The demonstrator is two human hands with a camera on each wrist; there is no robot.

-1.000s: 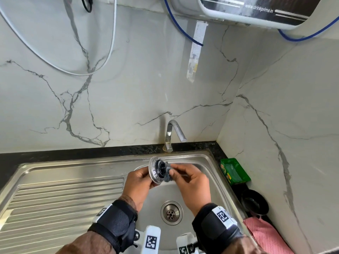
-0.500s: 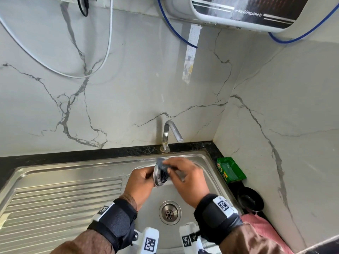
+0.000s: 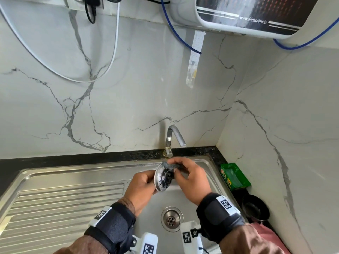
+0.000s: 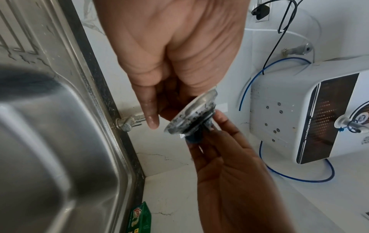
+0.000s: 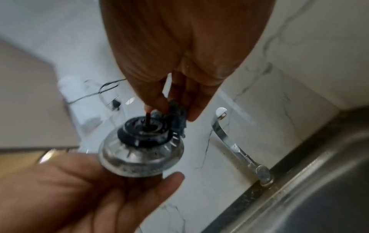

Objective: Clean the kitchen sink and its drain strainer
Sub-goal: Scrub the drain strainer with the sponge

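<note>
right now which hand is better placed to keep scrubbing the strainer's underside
Right. The right hand already pinches the dark scrub pad against the strainer, while the left hand grips the strainer's rim, steadying it above the sink.

Two bare hands, the left hand (image 3: 141, 187) and the right hand (image 3: 190, 180), are showing above one stainless-steel sink (image 3: 55, 180). One round metal drain strainer (image 3: 162, 178) and one dark scrubbing pad (image 3: 169, 165) are sitting between them. One chrome tap (image 3: 172, 140), one green soap packet (image 3: 234, 176), one black bowl (image 3: 255, 208) and one white water purifier (image 3: 256, 15) are standing around.
</note>
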